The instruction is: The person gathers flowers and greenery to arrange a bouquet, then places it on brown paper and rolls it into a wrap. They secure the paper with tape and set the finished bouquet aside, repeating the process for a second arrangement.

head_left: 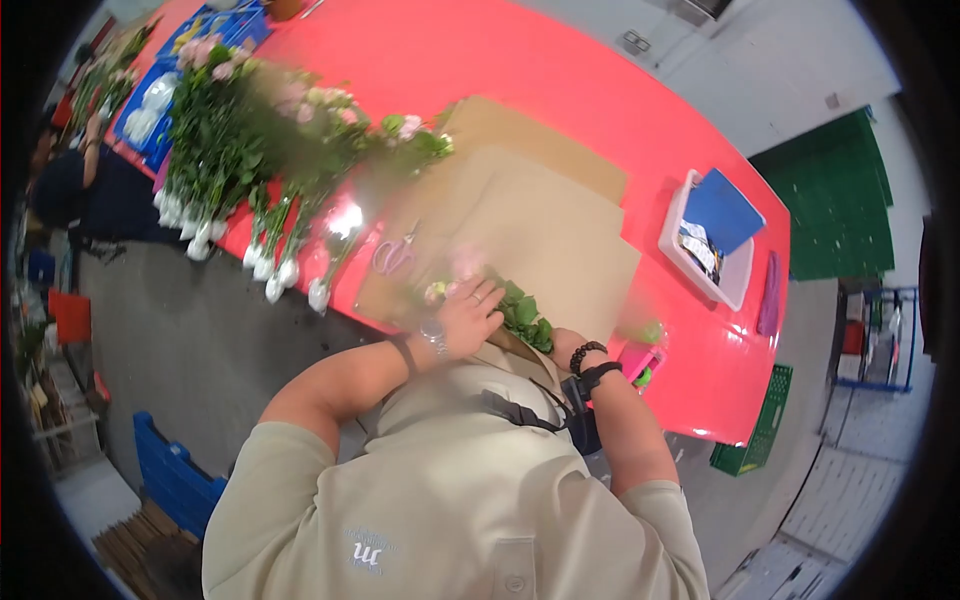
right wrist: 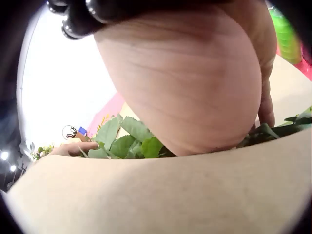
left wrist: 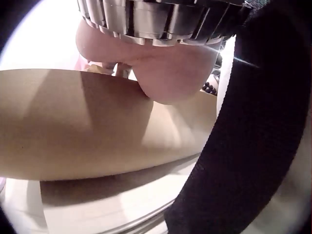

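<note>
A person's left hand (head_left: 470,315) lies with fingers spread and fairly straight over the top of a small flower bunch (head_left: 510,312), pressing it against brown wrapping paper (head_left: 540,235) at the near edge of a red table (head_left: 600,110). The right hand (right wrist: 195,83) sits just beside the bunch's green leaves, mostly hidden in the head view; whether its fingers curl round anything cannot be told. The bunch runs roughly sideways across the paper, pink blooms toward the left hand, foliage toward the right. Pink-handled scissors (head_left: 393,255) lie near the left hand. Beyond, more flowers (head_left: 215,130) line the table edge, with 1 white tray (head_left: 700,275) well apart at right.
</note>
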